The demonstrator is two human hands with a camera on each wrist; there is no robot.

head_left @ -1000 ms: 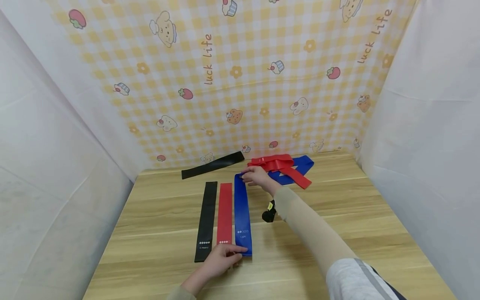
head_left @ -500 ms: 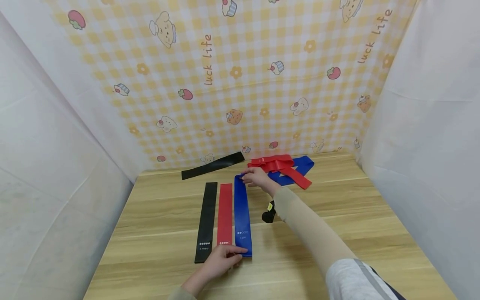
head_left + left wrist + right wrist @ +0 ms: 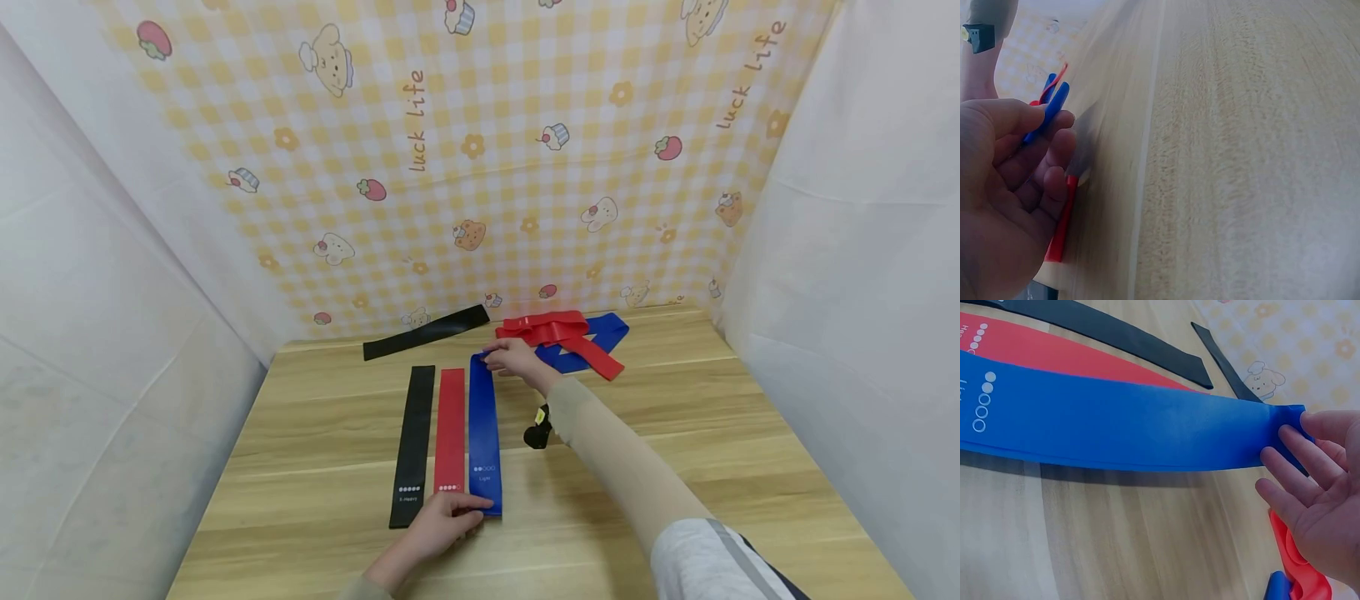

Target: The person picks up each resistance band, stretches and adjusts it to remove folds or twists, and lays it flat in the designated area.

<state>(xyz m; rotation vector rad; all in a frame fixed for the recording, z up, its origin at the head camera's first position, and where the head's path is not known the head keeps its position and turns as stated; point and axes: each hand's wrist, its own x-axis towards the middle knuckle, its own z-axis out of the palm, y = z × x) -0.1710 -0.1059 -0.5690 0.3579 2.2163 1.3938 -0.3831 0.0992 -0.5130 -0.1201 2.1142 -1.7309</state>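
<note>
A blue resistance band [image 3: 483, 425] lies lengthwise, raised slightly off the table, with a "Light" label near its front end. My left hand [image 3: 442, 525] pinches that front end between thumb and fingers, seen edge-on in the left wrist view. At the far end, my right hand [image 3: 1319, 469] grips the band, thumb on the edge and fingertips against its underside or inner face; which one I cannot tell. Left of the blue band a red band [image 3: 451, 425] lies flat and parallel, its front end partly covered by my left hand. Beyond that is a black band [image 3: 412, 442].
Another black band [image 3: 427, 331] lies slanted at the back by the patterned curtain. A folded red band [image 3: 551, 325] rests over a second blue band [image 3: 573, 362] at the back right. A small black device [image 3: 537, 435] shows beside the right sleeve. White curtains flank the wooden table [image 3: 675, 467].
The front end of the blue band has shifted very slightly left, lining up more with the red band. Both hands keep their hold in nearly the same spots.
</note>
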